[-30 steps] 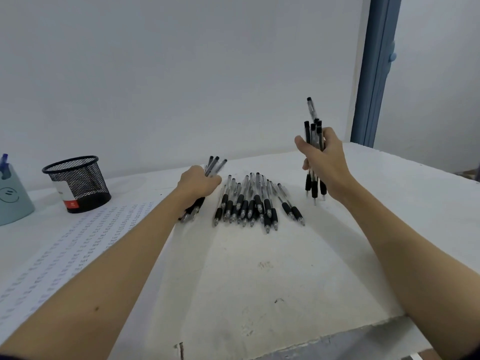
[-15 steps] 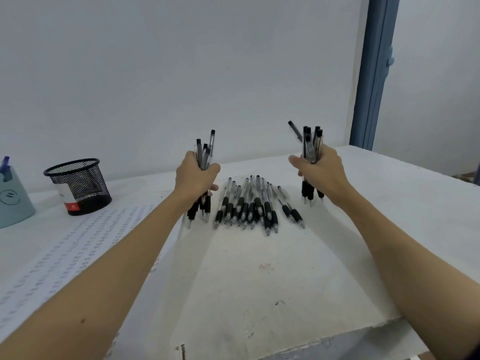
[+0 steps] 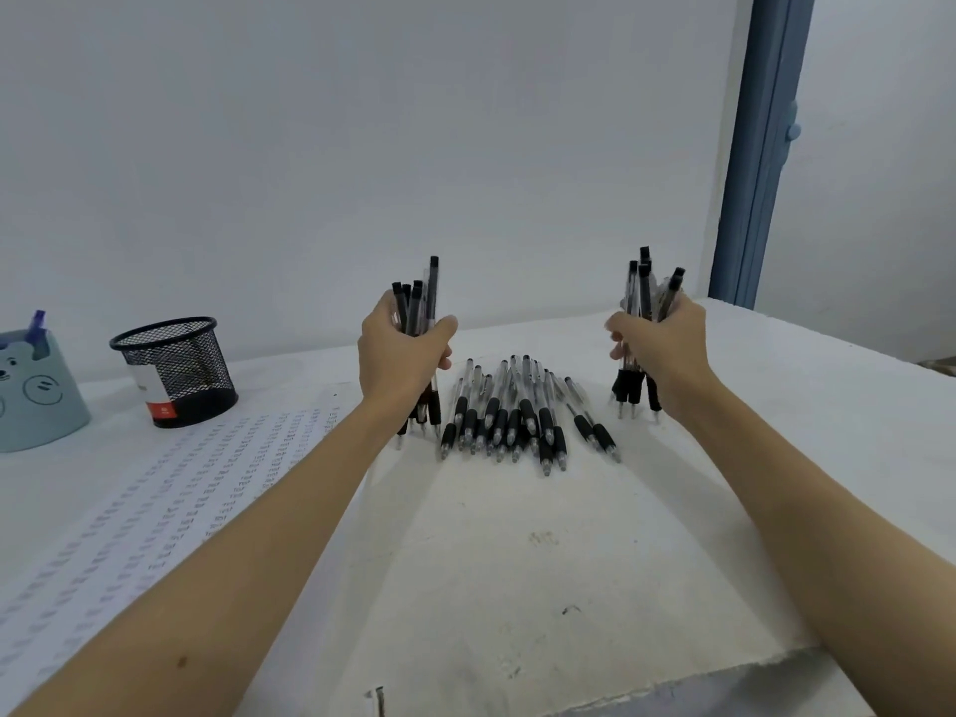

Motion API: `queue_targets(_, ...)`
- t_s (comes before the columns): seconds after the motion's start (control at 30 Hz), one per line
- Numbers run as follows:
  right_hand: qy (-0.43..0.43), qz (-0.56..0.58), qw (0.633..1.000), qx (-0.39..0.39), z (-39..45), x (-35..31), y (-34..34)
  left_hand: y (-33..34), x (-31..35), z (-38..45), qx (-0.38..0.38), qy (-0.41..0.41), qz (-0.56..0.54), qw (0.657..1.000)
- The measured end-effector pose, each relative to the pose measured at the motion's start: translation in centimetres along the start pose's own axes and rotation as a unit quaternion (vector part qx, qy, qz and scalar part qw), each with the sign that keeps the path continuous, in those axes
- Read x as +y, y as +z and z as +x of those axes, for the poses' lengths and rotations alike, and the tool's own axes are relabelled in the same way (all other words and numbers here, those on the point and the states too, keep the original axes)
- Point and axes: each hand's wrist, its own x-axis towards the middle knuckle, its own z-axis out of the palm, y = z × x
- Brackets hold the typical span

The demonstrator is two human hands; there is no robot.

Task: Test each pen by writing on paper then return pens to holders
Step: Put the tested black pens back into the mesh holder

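My left hand (image 3: 401, 357) grips an upright bundle of black-grip pens (image 3: 420, 302), tips down on the white table (image 3: 517, 561). My right hand (image 3: 659, 344) grips a second upright bundle of pens (image 3: 644, 284), tips down on the table to the right. Between the hands, several loose pens (image 3: 517, 416) lie side by side on the table. A long sheet of paper (image 3: 155, 499) covered with rows of small written marks lies at the left. A black mesh pen holder (image 3: 176, 370) stands behind the paper.
A pale blue holder with a bear face (image 3: 36, 395) stands at the far left with a blue-capped pen in it. A white wall runs behind the table. A blue door frame (image 3: 760, 147) rises at the back right. The table's front edge (image 3: 621, 696) is close.
My left hand lifted its bundle from lying on the table to upright. My right hand lowered its bundle until the tips reached the table.
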Motion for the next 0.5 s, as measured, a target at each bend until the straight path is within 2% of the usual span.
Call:
queue_targets(0.17, -0.016, 0.007, 0.998, 0.062, 0.2, 0.5, 0.4, 0.1, 0.3, -0.6, 0.01, -0.009, -0.018, 1.0)
queue_targets(0.27, -0.01, -0.014, 1.0, 0.026, 0.0, 0.5, 0.4, -0.2, 0.3, -0.9, -0.007, 0.002, -0.038, 0.999)
queue_targets(0.37, -0.012, -0.062, 0.998, 0.018, -0.1, 0.8, 0.8, -0.3, 0.0, -1.4, -0.037, -0.013, -0.006, 0.999)
queue_targets(0.43, -0.022, -0.077, 0.996, 0.049, -0.1, 0.2, 1.2, -0.4, 0.4, -1.5, -0.021, -0.017, -0.002, 1.0)
queue_targets(0.5, -0.041, -0.037, 0.998, 0.044, -0.3, -1.9, 2.0, -1.2, 1.3, -1.1, 0.002, -0.018, -0.02, 1.0)
